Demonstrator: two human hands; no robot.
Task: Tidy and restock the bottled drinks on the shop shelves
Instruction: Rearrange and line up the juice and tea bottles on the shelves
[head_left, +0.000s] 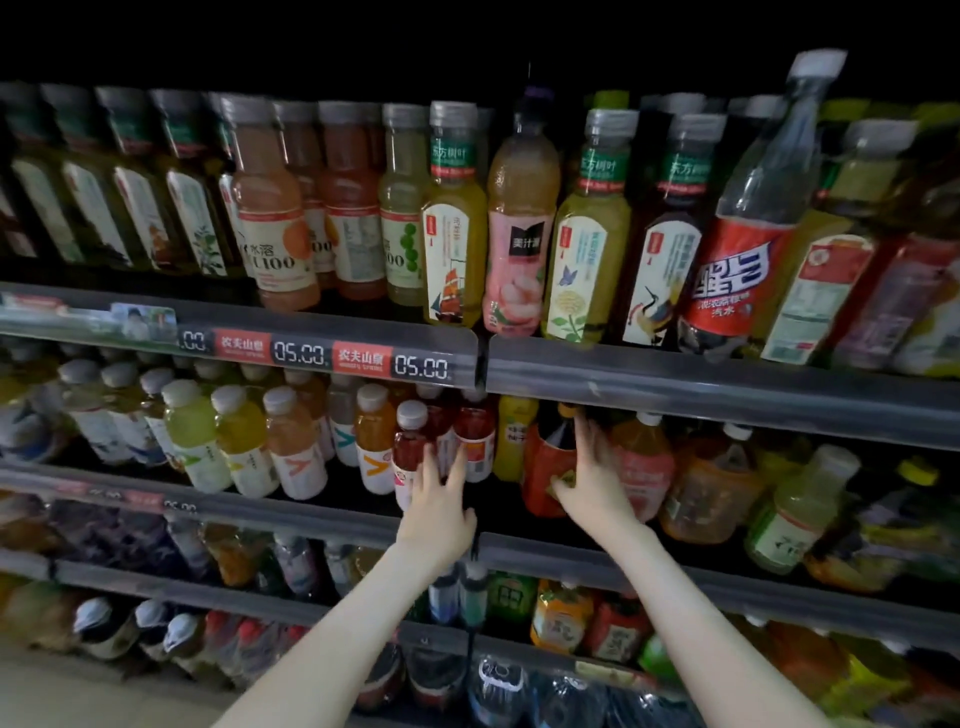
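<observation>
Dim shop shelves (291, 512), second row: left hand (439, 501) flat-fingered on the red bottle (408, 448), right hand (595, 483) spread against the dark bottle (543, 462). Crowded row, and one careless nudge could topple neighbours (475, 441) like dominoes.

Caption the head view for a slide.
Restocking drinks: left hand touches a red drink bottle, right hand touches a red-labelled dark bottle.

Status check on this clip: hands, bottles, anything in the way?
Left hand open, fingers against red drink bottle, second shelf. Right hand on red-labelled dark bottle, grip unclear. Orange bottle tight beside it.
</observation>
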